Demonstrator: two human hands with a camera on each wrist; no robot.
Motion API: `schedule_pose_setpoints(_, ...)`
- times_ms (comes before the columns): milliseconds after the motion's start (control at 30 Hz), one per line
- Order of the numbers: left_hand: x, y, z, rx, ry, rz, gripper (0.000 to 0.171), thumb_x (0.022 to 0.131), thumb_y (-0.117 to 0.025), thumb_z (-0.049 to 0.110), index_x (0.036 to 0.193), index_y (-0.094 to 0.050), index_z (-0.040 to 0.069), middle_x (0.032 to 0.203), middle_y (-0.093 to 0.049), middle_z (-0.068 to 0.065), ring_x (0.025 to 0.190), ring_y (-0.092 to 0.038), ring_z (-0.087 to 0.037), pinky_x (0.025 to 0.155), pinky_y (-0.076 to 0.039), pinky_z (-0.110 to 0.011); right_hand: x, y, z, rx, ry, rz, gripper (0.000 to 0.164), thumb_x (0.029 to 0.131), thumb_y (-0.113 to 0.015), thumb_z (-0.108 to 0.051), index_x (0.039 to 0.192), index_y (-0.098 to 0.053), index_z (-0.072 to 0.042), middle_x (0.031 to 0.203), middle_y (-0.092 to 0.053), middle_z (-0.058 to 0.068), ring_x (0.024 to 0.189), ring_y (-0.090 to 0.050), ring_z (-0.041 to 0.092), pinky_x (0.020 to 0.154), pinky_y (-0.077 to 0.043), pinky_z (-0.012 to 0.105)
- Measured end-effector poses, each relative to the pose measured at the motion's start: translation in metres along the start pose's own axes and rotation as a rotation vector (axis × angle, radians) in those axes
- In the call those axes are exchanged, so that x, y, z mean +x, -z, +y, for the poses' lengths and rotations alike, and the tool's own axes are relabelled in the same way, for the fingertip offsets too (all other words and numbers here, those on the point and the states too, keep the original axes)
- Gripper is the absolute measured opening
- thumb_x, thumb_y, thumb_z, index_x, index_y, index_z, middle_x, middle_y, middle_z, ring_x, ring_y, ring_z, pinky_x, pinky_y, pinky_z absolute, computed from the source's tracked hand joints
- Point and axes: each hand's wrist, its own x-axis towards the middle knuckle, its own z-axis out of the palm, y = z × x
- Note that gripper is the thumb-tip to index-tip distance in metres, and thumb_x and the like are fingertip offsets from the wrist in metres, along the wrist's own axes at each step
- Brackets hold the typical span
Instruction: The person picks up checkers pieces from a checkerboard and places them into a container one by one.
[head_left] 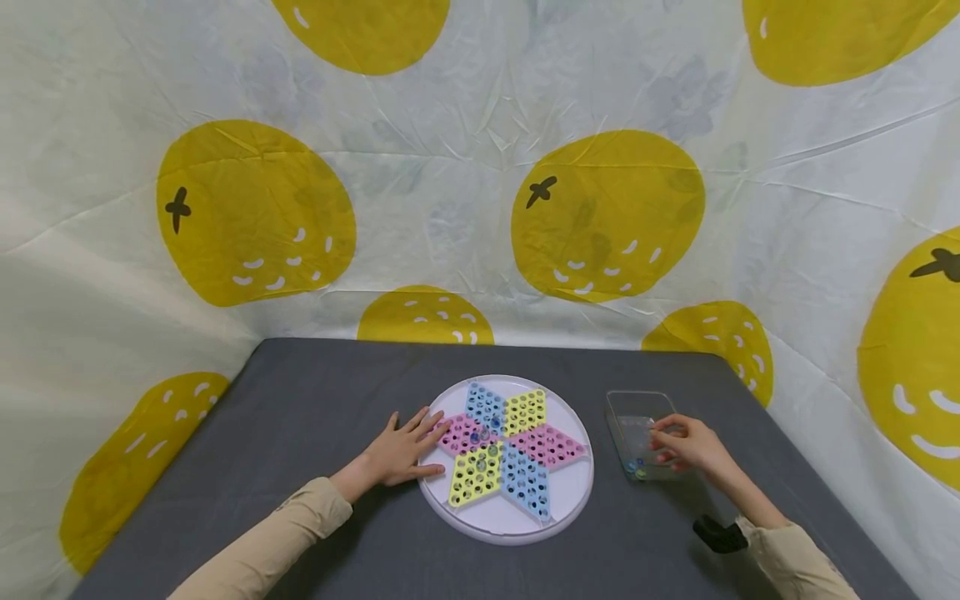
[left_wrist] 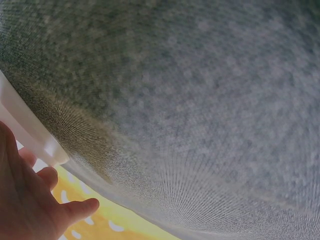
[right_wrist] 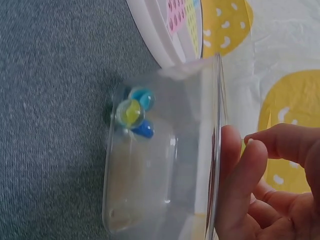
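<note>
"So, what could trip you up here?"

"Your right hand (head_left: 686, 442), for one. Its curled fingertips pinch what looks like a greenish-yellow marble (right_wrist: 243, 148), mostly hidden, beside the rim of the clear container (right_wrist: 155, 160) at the lower right of the head view. Squeeze it off-centre and, being smooth and round, it could shoot away across the worktop (head_left: 420, 571). Catch the rim with your knuckles and you might spill the marbles inside."

"And your left hand (head_left: 401, 450)?"

"Spread, gripping nothing, its fingers at the left edge of the game board (head_left: 570, 492), lower middle of the frame. Lean or push too hard there and the board may slide, jolting its marbles (head_left: 484, 434) from their holes."

"How do your pieces look?"

"Your board is round and white, bearing a six-pointed star in blue, yellow and pink, dotted with holes; bluish and greenish marbles sit near its middle. The glassy marbles in the container (right_wrist: 131, 113), with yellow, teal and blue cores, cluster in one corner."
</note>
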Motion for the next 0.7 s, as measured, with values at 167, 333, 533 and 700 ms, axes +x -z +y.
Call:
schedule_pose_setpoints(167, 0.0004, -0.0008, 0.0001, 0.011, 0.013, -0.011, 0.074, 0.085, -0.035, 0.062, 0.144, -0.018, 0.021, 0.151, -0.016, -0.003, 0.139, -0.012, -0.029, 0.099, -0.018, -0.064, 0.0001, 0.0033, 0.0014, -0.014, -0.011, 0.02, 0.038, 0.09, -0.051, -0.021, 0.112, -0.048, 0.01, 0.088, -0.068, 0.018, 0.065, -0.065, 0.018, 0.057, -0.052, 0.035)
schedule_pose_setpoints(333, -0.0003, 0.0017, 0.0013, 0.004, 0.002, -0.012, 0.073, 0.085, -0.036, 0.061, 0.143, -0.02, 0.019, 0.15, -0.018, -0.006, 0.138, -0.014, -0.031, 0.099, -0.018, -0.065, 0.0011, 0.0061, 0.004, -0.012, -0.018, 0.025, 0.039, 0.09, -0.051, -0.022, 0.112, -0.047, 0.01, 0.087, -0.068, 0.016, 0.066, -0.066, 0.02, 0.057, -0.052, 0.035)
schedule_pose_setpoints(533, -0.0003, 0.0017, 0.0012, 0.01, -0.001, -0.007, 0.073, 0.086, -0.035, 0.061, 0.143, -0.02, 0.019, 0.15, -0.019, -0.006, 0.138, -0.014, -0.031, 0.099, -0.019, -0.064, 0.0007, 0.0082, 0.0055, -0.024, -0.032, 0.032, 0.041, 0.09, -0.051, -0.024, 0.114, -0.046, 0.009, 0.086, -0.068, 0.012, 0.065, -0.065, 0.018, 0.058, -0.052, 0.034)
schedule_pose_setpoints(700, -0.0002, 0.0009, 0.0008, 0.011, -0.005, 0.001, 0.073, 0.085, -0.036, 0.061, 0.143, -0.02, 0.019, 0.15, -0.019, -0.005, 0.138, -0.015, -0.031, 0.098, -0.019, -0.065, 0.0008, 0.0095, 0.0061, -0.036, -0.039, 0.034, 0.041, 0.09, -0.051, -0.025, 0.113, -0.047, 0.009, 0.085, -0.068, 0.01, 0.065, -0.065, 0.016, 0.058, -0.052, 0.034)
